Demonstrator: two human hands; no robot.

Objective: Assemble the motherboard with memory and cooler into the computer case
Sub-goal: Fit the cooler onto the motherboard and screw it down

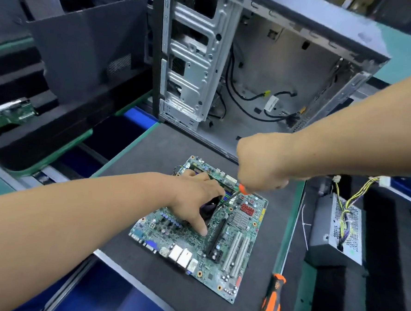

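A green motherboard (pixel 220 242) lies flat on the dark mat (pixel 166 153). My left hand (pixel 197 200) rests on the black cooler (pixel 208 209) at the board's middle, fingers spread over it and thumb pointing down at the board. My right hand (pixel 263 165) grips an orange-handled screwdriver (pixel 242 189) from above, its shaft slanting down to the cooler's edge beside my left fingers. The open computer case (pixel 265 70) stands behind the board, its inside bare except for loose black cables (pixel 258 98).
A second orange-and-black screwdriver (pixel 272 301) lies on the mat at the front right. A grey power supply (pixel 337 233) with yellow and black wires sits to the right. A black foam tray (pixel 33 125) at the left holds another green circuit board (pixel 9 114).
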